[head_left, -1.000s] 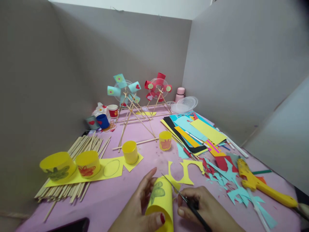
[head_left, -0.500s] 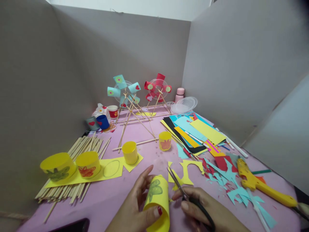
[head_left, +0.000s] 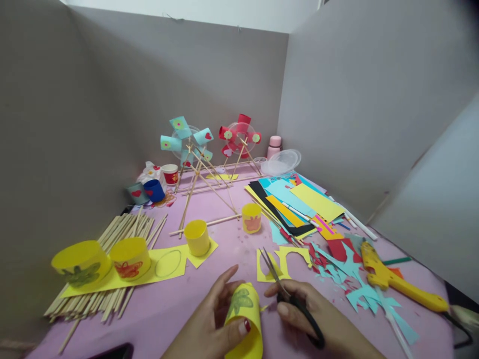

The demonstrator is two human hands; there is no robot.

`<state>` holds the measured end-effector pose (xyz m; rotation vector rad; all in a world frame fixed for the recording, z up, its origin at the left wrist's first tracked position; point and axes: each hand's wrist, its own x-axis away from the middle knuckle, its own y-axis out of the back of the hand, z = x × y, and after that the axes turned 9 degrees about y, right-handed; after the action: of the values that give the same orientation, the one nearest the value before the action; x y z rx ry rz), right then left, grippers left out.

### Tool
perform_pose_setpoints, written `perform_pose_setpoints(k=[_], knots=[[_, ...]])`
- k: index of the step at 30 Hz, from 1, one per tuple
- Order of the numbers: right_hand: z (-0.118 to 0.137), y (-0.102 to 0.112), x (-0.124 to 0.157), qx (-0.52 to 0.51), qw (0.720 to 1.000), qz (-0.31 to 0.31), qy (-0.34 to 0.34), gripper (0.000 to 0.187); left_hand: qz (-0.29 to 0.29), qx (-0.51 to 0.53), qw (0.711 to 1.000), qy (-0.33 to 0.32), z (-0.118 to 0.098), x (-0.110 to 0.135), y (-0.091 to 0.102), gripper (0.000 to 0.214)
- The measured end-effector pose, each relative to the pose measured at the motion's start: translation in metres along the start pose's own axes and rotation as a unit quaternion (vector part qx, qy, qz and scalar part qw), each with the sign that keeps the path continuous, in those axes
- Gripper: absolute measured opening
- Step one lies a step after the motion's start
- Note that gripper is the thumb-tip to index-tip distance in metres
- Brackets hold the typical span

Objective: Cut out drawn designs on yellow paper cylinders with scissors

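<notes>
My left hand [head_left: 220,319] grips a yellow paper tube [head_left: 243,324] with a green drawing on its side; the tube's open end faces me. In my right hand [head_left: 310,309] is a pair of scissors [head_left: 275,271] with black handles, blades pointing up and away, slightly apart at the tips. The blades overlap a yellow paper offcut [head_left: 286,254] with rounded cut-outs. Two short yellow paper rings, one plain [head_left: 197,238] and one with an orange drawing [head_left: 252,219], stand beyond my hands.
Wooden sticks [head_left: 108,269] lie at left beneath yellow paper rings [head_left: 84,264]. Two paper-cup wheels on stick frames [head_left: 196,172] stand at the back. Coloured paper sheets [head_left: 314,199], blue scraps [head_left: 359,289] and a yellow glue gun [head_left: 404,289] are at right. A phone [head_left: 116,351] lies in front.
The view has shifted slightly. My right hand with the scissors has moved a little away from the paper tube. My left hand still holds the tube.
</notes>
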<state>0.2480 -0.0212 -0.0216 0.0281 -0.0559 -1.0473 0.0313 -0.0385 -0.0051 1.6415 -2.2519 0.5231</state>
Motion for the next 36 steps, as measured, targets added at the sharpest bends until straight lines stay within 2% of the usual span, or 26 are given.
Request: perform_pose_setpoints(k=[2, 4, 8, 10, 11, 12, 14, 16, 18, 19, 21, 23, 25, 28, 31, 33, 36], knots=[[-0.001, -0.001, -0.001, 0.048, 0.999, -0.024, 0.011, 0.052, -0.001, -0.006, 1.0, 0.007, 0.002, 0.0, 0.0, 0.1], [-0.002, -0.002, -0.003, 0.146, 0.987, -0.06, 0.035, 0.041, -0.01, -0.023, 1.0, 0.011, 0.003, 0.0, 0.0, 0.1], [-0.006, -0.004, -0.005, 0.352, 0.924, -0.127, 0.077, 0.019, -0.043, -0.078, 0.996, -0.023, 0.001, -0.002, 0.004, 0.099], [-0.007, -0.005, -0.004, 0.426, 0.889, -0.146, 0.087, 0.016, -0.104, -0.143, 0.981, -0.085, -0.005, -0.003, 0.005, 0.085], [-0.007, -0.006, -0.004, 0.455, 0.873, -0.15, 0.091, 0.018, -0.149, -0.198, 0.96, -0.129, -0.009, -0.004, 0.004, 0.075], [-0.008, -0.006, -0.004, 0.479, 0.859, -0.152, 0.096, 0.022, -0.194, -0.263, 0.928, -0.178, -0.013, -0.004, 0.002, 0.065], [-0.009, -0.006, -0.003, 0.511, 0.84, -0.151, 0.106, 0.029, -0.25, -0.402, 0.841, -0.263, -0.022, -0.006, -0.007, 0.049], [-0.009, -0.006, -0.002, 0.53, 0.827, -0.152, 0.115, 0.033, -0.247, -0.5, 0.769, -0.312, -0.032, -0.009, -0.017, 0.037], [-0.01, -0.006, -0.002, 0.539, 0.82, -0.149, 0.121, 0.038, -0.243, -0.549, 0.727, -0.333, -0.04, -0.013, -0.026, 0.023], [-0.01, -0.006, -0.002, 0.542, 0.819, -0.147, 0.121, 0.039, -0.246, -0.559, 0.716, -0.339, -0.044, -0.016, -0.029, 0.021], [-0.009, -0.005, -0.002, 0.544, 0.819, -0.139, 0.118, 0.041, -0.266, -0.549, 0.711, -0.349, -0.05, -0.02, -0.032, 0.021], [-0.007, -0.004, -0.003, 0.543, 0.822, -0.136, 0.108, 0.042, -0.287, -0.521, 0.718, -0.36, -0.054, -0.023, -0.032, 0.019], [-0.005, -0.004, -0.003, 0.541, 0.825, -0.133, 0.095, 0.045, -0.278, -0.521, 0.725, -0.355, -0.056, -0.024, -0.031, 0.015], [-0.001, -0.003, -0.002, 0.541, 0.828, -0.128, 0.078, 0.05, -0.23, -0.584, 0.703, -0.333, -0.056, -0.024, -0.034, 0.012], [0.002, -0.004, -0.001, 0.538, 0.83, -0.126, 0.073, 0.048, -0.247, -0.59, 0.684, -0.35, -0.055, -0.024, -0.038, 0.018], [0.003, -0.004, -0.001, 0.532, 0.834, -0.127, 0.069, 0.049, -0.289, -0.528, 0.705, -0.376, -0.055, -0.026, -0.037, 0.016], [0.001, -0.002, 0.0, 0.52, 0.84, -0.147, 0.057, 0.053, -0.363, -0.382, 0.773, -0.354, -0.05, -0.034, -0.026, 0.014]])
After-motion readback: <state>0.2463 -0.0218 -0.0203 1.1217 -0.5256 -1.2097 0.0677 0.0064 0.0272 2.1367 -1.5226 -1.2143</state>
